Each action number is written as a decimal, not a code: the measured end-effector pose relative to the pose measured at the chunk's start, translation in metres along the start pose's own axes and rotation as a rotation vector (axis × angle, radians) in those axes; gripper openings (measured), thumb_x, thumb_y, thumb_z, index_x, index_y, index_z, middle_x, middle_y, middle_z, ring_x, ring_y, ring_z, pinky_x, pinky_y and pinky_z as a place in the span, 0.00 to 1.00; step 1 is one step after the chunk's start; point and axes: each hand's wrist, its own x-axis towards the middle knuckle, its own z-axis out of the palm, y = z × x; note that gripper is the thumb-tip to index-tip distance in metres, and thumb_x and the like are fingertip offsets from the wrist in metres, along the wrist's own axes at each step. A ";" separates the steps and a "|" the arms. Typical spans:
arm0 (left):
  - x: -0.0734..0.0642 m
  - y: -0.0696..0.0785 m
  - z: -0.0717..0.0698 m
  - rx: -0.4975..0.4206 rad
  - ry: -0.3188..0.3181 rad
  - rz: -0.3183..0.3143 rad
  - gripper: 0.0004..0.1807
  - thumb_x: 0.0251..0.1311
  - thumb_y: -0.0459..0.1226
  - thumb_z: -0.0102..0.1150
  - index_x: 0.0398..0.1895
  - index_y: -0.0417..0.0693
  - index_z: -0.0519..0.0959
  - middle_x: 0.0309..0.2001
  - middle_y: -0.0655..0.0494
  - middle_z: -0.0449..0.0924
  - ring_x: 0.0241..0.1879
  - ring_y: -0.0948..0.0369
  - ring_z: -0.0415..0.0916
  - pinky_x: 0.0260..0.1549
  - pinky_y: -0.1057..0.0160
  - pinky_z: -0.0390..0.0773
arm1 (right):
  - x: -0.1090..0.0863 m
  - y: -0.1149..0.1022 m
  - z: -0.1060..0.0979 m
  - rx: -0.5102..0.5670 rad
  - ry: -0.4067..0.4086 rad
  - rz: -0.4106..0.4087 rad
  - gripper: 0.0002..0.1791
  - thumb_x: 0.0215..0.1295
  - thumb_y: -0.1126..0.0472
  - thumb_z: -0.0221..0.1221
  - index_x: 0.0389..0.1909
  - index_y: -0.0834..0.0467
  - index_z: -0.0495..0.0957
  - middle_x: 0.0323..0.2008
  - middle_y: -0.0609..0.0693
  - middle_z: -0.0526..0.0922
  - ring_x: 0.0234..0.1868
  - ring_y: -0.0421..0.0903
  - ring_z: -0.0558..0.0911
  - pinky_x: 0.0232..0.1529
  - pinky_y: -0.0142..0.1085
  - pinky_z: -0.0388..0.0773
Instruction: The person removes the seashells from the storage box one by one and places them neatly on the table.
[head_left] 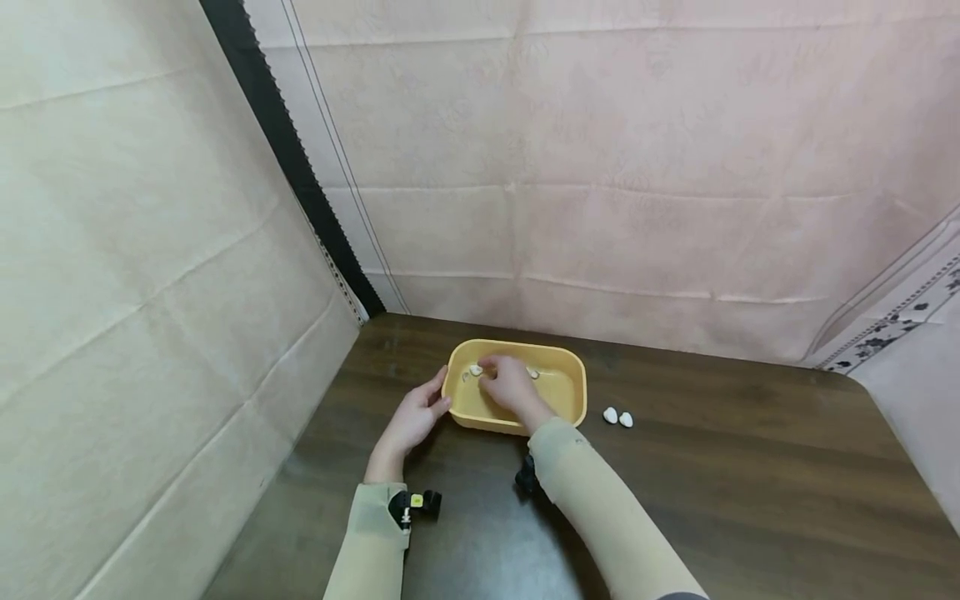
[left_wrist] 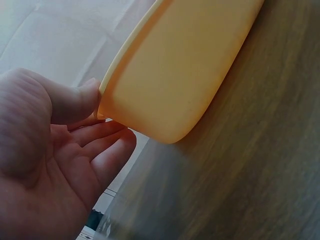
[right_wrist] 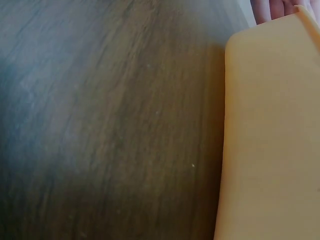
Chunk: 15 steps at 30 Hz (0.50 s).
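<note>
A yellow plastic basin (head_left: 567, 404) stands on the dark wooden table. My left hand (head_left: 414, 418) holds it at its left end, and the left wrist view shows the thumb (left_wrist: 80, 102) against the rim with the fingers behind the end wall. Inside the basin is my right hand (head_left: 512, 388), fingers bent downward. Whether those fingertips pinch anything is too small to tell. Close to them lies a small white rounded piece (head_left: 476, 370), and another white piece (head_left: 532, 372) shows on the hand's far side. The right wrist view has only the basin's outer wall (right_wrist: 272, 130).
Two small white pieces (head_left: 618, 417) lie side by side on the table (head_left: 750, 467), right of the basin. Light cloth hangs behind the table (head_left: 637, 167) and along its left side (head_left: 165, 333). A dark strip (head_left: 300, 167) runs down the corner.
</note>
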 end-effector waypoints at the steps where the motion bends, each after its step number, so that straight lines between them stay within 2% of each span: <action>1: 0.000 -0.001 0.000 -0.002 0.000 0.000 0.33 0.79 0.30 0.55 0.83 0.40 0.60 0.82 0.45 0.59 0.79 0.47 0.60 0.77 0.45 0.61 | 0.000 0.000 0.000 0.002 0.002 -0.003 0.19 0.71 0.68 0.65 0.61 0.64 0.84 0.57 0.57 0.88 0.58 0.55 0.85 0.61 0.49 0.82; 5: 0.001 -0.002 0.000 0.003 0.001 -0.002 0.33 0.79 0.30 0.55 0.84 0.41 0.60 0.82 0.45 0.59 0.79 0.47 0.59 0.77 0.45 0.61 | 0.001 0.001 0.002 -0.003 0.020 -0.017 0.20 0.70 0.68 0.66 0.61 0.65 0.84 0.57 0.58 0.88 0.56 0.55 0.86 0.60 0.49 0.83; 11: -0.001 -0.001 0.000 0.008 0.003 0.019 0.33 0.78 0.28 0.55 0.83 0.38 0.60 0.81 0.42 0.59 0.79 0.44 0.60 0.76 0.42 0.61 | 0.004 0.002 0.008 -0.099 0.032 -0.067 0.21 0.69 0.68 0.68 0.61 0.66 0.84 0.57 0.60 0.87 0.58 0.56 0.84 0.63 0.50 0.80; 15: 0.000 0.000 0.001 0.010 0.007 0.018 0.33 0.78 0.29 0.54 0.83 0.39 0.60 0.81 0.43 0.60 0.79 0.46 0.60 0.76 0.43 0.61 | 0.009 -0.001 0.010 -0.122 0.037 -0.037 0.20 0.70 0.64 0.69 0.61 0.65 0.85 0.56 0.59 0.88 0.58 0.55 0.84 0.64 0.49 0.80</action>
